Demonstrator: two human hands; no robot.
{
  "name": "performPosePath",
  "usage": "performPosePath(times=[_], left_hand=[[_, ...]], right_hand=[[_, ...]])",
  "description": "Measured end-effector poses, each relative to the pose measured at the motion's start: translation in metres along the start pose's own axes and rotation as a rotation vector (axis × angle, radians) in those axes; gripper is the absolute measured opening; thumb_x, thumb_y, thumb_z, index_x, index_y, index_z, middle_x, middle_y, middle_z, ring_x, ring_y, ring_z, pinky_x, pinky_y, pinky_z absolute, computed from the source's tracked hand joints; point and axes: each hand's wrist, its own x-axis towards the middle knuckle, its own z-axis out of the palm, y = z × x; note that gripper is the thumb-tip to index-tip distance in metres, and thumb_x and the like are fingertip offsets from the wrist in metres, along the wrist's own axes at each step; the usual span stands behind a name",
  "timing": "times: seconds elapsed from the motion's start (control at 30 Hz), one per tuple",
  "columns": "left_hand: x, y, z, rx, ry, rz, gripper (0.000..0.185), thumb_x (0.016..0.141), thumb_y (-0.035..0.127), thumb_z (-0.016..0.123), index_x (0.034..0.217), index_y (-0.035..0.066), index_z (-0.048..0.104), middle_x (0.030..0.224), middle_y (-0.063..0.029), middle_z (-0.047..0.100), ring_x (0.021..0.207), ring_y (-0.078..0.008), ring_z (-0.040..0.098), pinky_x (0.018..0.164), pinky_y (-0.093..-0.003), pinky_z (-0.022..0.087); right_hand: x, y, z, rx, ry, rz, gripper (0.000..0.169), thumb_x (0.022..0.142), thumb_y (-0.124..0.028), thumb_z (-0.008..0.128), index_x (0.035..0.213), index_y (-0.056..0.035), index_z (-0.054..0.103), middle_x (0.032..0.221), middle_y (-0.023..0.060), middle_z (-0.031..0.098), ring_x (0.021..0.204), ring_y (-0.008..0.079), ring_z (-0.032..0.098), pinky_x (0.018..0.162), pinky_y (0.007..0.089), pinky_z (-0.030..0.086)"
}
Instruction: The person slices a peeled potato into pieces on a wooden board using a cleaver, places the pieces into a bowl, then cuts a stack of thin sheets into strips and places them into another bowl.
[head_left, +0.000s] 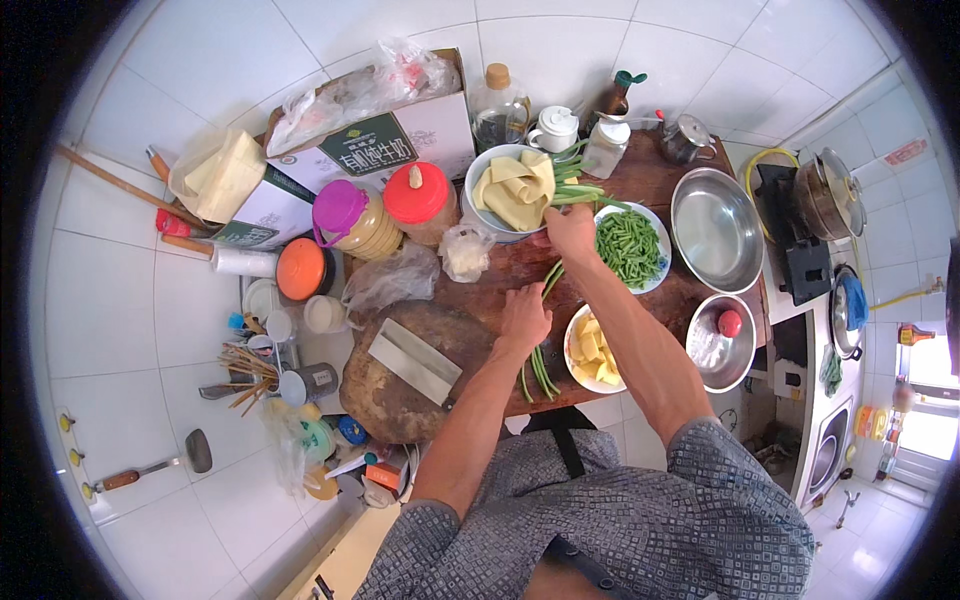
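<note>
My left hand (525, 315) is closed around a few long green stalks (538, 367), which stick out above and below it over the wooden table. At the rim of a white bowl (480, 210) is my right hand (573, 231); its fingertips are hidden, so whether it grips the bowl or the greens is unclear. Folded yellowish sheets (517, 187), perhaps tofu skin, lie in that bowl, with scallion-like greens (577, 193) at its right side. Left of my left hand, a cleaver (414, 361) lies flat on a round wooden chopping board (375, 405).
A plate of cut green pieces (628, 247) and a bowl of yellow chunks (592, 352) flank my right forearm. Two steel basins stand farther right, the smaller basin (705, 367) holding a red round item (729, 323). Lidded jars (416, 195) and a carton (375, 150) line the back left.
</note>
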Motion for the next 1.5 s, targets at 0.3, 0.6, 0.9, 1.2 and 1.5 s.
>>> performPosePath(times=[0.3,0.6,0.9,1.2,1.5], left_hand=[[0.020,-0.015,-0.055,0.046,0.243,0.203,0.052,0.089,0.017,0.078,0.135,0.000,0.060,0.136,-0.0205,0.063,0.125,-0.0408,0.058,0.107,-0.0498,0.050],[0.058,-0.025,-0.043,-0.650,0.147,-0.210,0.060,0.096,0.016,0.062,0.147,-0.010,0.046,0.143,-0.0332,0.060,0.135,-0.0433,0.059,0.115,-0.0463,0.045],[0.048,-0.008,-0.037,-0.461,-0.184,-0.240,0.047,0.097,0.018,0.063,0.139,-0.003,0.063,0.139,-0.0272,0.067,0.133,-0.0381,0.062,0.112,-0.0428,0.048],[0.029,0.004,-0.018,-0.587,-0.276,-0.184,0.043,0.101,0.018,0.062,0.140,0.001,0.066,0.138,-0.0227,0.070,0.129,-0.0284,0.066,0.108,-0.0400,0.050],[0.005,0.026,-0.073,-0.463,0.552,0.138,0.035,0.096,-0.001,0.062,0.131,0.001,0.064,0.123,-0.0176,0.070,0.109,-0.0336,0.068,0.098,-0.0439,0.053]], right_hand=[[-0.056,0.015,-0.083,0.060,0.103,-0.065,0.025,0.096,-0.002,0.060,0.116,0.0107,0.066,0.096,0.0189,0.074,0.067,0.0236,0.074,0.053,0.0335,0.062],[-0.106,0.071,-0.123,0.050,0.148,0.045,0.028,0.094,0.000,0.057,0.120,0.0109,0.064,0.101,0.0198,0.072,0.067,0.0251,0.073,0.055,0.0341,0.064],[-0.119,0.093,-0.124,0.075,0.175,0.053,0.030,0.094,-0.002,0.058,0.120,0.0148,0.061,0.101,0.0218,0.071,0.066,0.0263,0.073,0.057,0.0357,0.064],[-0.115,0.080,-0.129,0.048,0.195,0.040,0.026,0.095,-0.002,0.060,0.114,0.0142,0.063,0.090,0.0181,0.071,0.065,0.0241,0.073,0.054,0.0340,0.063],[-0.110,0.107,-0.113,-0.081,0.193,-0.025,0.021,0.090,-0.007,0.062,0.096,0.0130,0.068,0.075,0.0165,0.070,0.061,0.0237,0.072,0.050,0.0369,0.058]])
